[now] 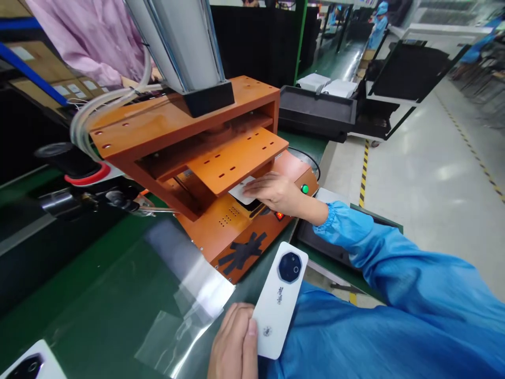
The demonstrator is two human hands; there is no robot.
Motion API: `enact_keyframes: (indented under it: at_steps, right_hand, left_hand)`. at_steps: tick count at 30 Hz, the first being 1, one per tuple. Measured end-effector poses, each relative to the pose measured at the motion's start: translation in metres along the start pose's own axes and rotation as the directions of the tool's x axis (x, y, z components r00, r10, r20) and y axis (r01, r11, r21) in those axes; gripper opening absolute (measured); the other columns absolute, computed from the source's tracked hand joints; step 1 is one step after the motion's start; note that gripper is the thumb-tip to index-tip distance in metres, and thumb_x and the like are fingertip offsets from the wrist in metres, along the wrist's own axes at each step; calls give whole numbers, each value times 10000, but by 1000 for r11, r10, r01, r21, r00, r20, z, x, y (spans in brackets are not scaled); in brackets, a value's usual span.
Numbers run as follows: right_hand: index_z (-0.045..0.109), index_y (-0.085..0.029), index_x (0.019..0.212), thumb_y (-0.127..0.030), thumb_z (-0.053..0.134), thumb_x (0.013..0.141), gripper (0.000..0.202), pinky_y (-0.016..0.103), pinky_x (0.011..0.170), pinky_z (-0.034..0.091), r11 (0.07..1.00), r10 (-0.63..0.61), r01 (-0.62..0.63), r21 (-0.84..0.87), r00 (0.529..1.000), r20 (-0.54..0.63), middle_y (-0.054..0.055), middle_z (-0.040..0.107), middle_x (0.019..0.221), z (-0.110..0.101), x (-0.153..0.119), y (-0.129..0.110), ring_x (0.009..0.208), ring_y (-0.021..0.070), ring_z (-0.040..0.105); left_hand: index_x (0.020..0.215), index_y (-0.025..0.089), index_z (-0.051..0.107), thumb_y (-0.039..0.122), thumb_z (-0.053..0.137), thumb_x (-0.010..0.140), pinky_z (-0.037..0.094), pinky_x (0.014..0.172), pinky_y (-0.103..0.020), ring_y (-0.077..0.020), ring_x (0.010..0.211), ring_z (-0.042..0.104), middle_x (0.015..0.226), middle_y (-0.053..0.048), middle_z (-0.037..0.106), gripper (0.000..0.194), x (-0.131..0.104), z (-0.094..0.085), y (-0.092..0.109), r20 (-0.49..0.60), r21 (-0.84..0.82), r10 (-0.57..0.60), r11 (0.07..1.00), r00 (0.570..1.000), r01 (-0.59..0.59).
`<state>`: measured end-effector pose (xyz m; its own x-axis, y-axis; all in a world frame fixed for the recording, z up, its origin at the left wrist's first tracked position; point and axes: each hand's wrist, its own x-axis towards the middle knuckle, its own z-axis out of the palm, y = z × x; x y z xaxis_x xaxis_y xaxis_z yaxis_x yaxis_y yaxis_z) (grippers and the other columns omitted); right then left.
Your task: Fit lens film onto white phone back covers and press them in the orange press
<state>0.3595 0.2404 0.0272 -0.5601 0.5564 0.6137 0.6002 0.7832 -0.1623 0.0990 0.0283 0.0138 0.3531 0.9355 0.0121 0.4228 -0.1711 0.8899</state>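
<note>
My left hand (pixel 234 342) grips a white phone back (pixel 278 310) by its lower left edge. The piece has a dark round camera ring, dark lettering and a small emblem, and is tilted upright near my body. My right hand (pixel 278 193) reaches under the orange plate (pixel 240 160) of a press (pixel 197 142). Its fingers are together on a second white phone-like piece (pixel 242 192) at the press bed; the thumb is mostly hidden. Part of another white phone (pixel 35 363) with a dark camera ring lies at the lower left corner.
A green button (pixel 304 188) and black tape (pixel 242 252) are on the press base. Clear plastic film (pixel 189 305) lies on the green table (pixel 106 316). Black trays (pixel 315 108) stand behind, a cart (pixel 406 79) to the right. A person in pink (pixel 94 42) is across the table.
</note>
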Motion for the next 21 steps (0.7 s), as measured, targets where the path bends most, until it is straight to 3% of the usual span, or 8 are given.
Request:
enact_keyframes:
  at_steps: [8,11,13,15,17,18,19,21]
  right_hand:
    - [733,-203,1165,-248,565,1011,233,368,1006,547,991,-26,2,136,985,171,63,751,1192,-18,9,4,1121,193,702]
    - [707,-165,1200,-359,620,994,296,371,1031,532,985,-54,7,170,961,272,104,715,1266,-25,13,4,1180,209,671]
    - [704,-155,1190,-387,613,996,316,376,1046,518,987,-59,14,162,958,280,115,709,1270,-24,11,1,1204,215,656]
    - [705,-174,1177,-402,591,1005,307,415,1093,477,994,-41,20,108,980,196,108,701,1284,-21,3,-5,1256,230,624]
    - [694,-196,1201,-393,574,1011,299,458,1128,429,999,46,-46,15,999,0,109,668,1336,-18,-16,-14,1312,247,579]
    - [688,-205,1216,-369,565,1014,288,468,1125,419,991,124,-129,-29,983,-134,111,654,1349,-17,-29,-18,1314,250,571]
    - [685,-211,1222,-332,550,1018,273,467,1105,424,969,214,-239,-62,937,-275,114,652,1335,-17,-44,-21,1286,249,580]
    - [701,-220,1190,-250,515,1018,255,449,1029,446,882,365,-463,-94,794,-487,105,677,1214,-18,-79,-24,1163,237,617]
  left_hand:
    - [912,238,544,206,335,1040,432,770,-321,-195,876,546,903,-54,594,248,-2,1,-6,35,54,89,994,995,-90]
    - [943,239,547,189,344,1029,423,822,-350,-206,936,553,972,-65,628,226,0,-2,-13,26,190,146,971,989,-148]
    - [966,240,556,180,388,1008,402,888,-390,-228,1030,554,1086,-79,662,184,7,-2,-17,5,344,248,909,969,-234]
    - [956,233,557,174,441,977,370,941,-437,-266,1160,536,1275,-101,654,132,17,1,-21,-10,502,368,806,930,-314]
    - [920,225,549,165,472,949,343,968,-485,-317,1287,499,1447,-122,585,101,30,6,-25,-27,621,456,705,890,-342]
    - [906,222,546,159,479,938,333,978,-507,-341,1337,478,1493,-128,554,97,36,9,-27,-44,663,486,668,873,-338]
    - [895,221,545,155,486,929,324,988,-525,-359,1376,458,1507,-128,547,95,41,11,-30,-65,695,510,640,858,-328]
    - [862,221,538,155,505,910,318,1009,-544,-377,1427,424,1489,-122,572,89,48,16,-36,-84,732,555,598,828,-327]
